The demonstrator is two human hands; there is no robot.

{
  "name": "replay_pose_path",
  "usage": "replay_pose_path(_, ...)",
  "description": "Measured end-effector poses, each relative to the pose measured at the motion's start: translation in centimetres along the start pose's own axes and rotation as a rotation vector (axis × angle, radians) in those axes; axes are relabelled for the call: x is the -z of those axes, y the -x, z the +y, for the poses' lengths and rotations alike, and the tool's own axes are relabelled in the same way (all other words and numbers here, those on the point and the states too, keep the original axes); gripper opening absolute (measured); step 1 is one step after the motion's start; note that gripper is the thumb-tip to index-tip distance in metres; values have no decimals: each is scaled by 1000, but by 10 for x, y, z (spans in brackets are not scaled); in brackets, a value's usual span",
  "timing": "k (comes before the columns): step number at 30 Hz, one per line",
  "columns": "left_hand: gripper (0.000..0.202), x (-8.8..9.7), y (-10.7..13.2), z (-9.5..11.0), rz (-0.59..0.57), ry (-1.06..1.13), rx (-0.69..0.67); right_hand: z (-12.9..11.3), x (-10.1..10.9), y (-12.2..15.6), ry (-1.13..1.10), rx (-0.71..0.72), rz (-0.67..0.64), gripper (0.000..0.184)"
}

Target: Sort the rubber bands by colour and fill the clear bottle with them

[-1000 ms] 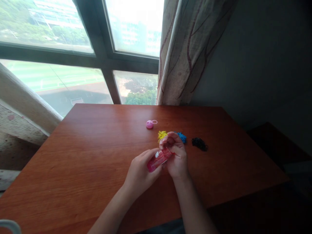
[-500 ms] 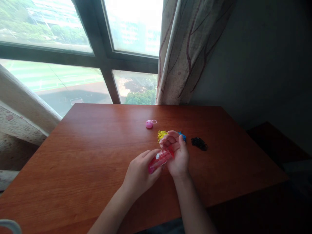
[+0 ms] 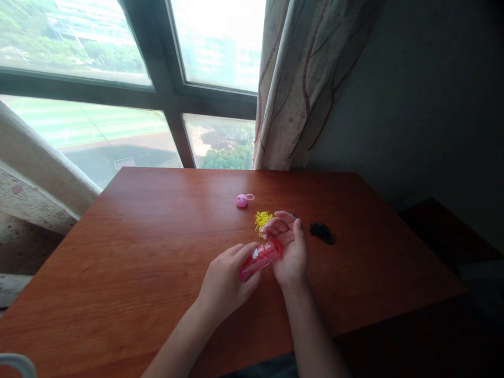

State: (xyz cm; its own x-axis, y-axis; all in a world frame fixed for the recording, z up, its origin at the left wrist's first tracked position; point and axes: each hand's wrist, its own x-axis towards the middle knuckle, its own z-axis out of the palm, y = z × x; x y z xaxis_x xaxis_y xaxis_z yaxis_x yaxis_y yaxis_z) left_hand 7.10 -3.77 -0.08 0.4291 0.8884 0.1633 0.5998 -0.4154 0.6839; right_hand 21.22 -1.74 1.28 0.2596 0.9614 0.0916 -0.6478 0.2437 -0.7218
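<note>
My left hand (image 3: 223,275) is wrapped around a small clear pink bottle (image 3: 258,261), tilted with its mouth toward my right palm. Red contents (image 3: 271,248), perhaps small bands, show inside near the mouth and at the edge of the palm. My right hand (image 3: 290,260) is cupped open, palm up, fingers loosely curled against the bottle's mouth. Just beyond the right fingers lies a pile of yellow bands (image 3: 262,221). Only a sliver of a blue pile (image 3: 293,215) shows behind that hand. A black pile of bands (image 3: 322,232) rests to the right.
A pink domed cap with a loop (image 3: 241,200) sits farther back on the brown wooden table (image 3: 157,247). Behind the table are a window (image 3: 220,139) and a patterned curtain (image 3: 289,105). A pale curved object (image 3: 18,362) is at the lower left corner.
My right hand has shifted slightly right and now covers more of the blue pile. The bottle stays tilted in my left hand, and more red shows at its mouth.
</note>
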Motion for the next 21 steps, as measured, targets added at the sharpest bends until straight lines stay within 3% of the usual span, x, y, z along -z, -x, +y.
replay_pose_path(5,38,1,0,0,-17,5,7,0,1,1,59,2,-45,38)
replay_pose_path(12,40,3,0,0,-24,-25,-11,4,4,0,169,-137,-134,52)
replay_pose_path(21,40,6,-1,0,-120,21,-86,-4,10,-6,111,-159,-106,48)
